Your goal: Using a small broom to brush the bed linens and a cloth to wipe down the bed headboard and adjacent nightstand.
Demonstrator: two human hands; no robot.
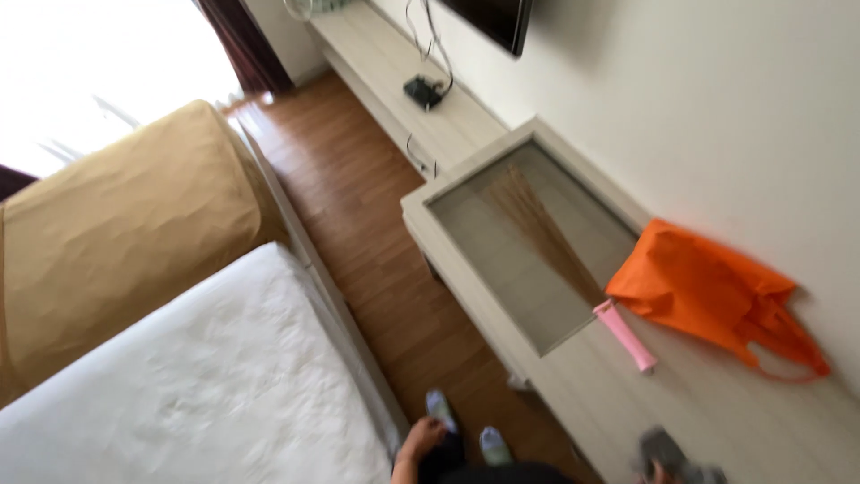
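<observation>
At the bottom edge of my feed both hands show, partly cropped. Left hand (421, 439) hangs low beside the white mattress (206, 385), fingers curled loosely inward — holding nothing, touching nothing I can confirm. It sits above the wooden floor (358, 206), near two feet in pale socks (466, 426).

Right hand (661, 472) is barely in frame at the near end of the counter (627, 394). It sits at a grey, crumpled thing (667, 448) — cloth or similar, too blurred to name. I can't tell whether the fingers are closed on it or just resting against it, nor how far open they are.

Further along the counter: a broom with straw bristles and pink handle (625, 334) lies across the corner of a glass inset panel (528, 242), handle pointing toward me. An orange bag (708, 291) lies just beside the handle, against the wall.

Far end of the counter carries a small black box with cables (423, 90). A tan cover (125, 224) lies over the far part of the bed.
</observation>
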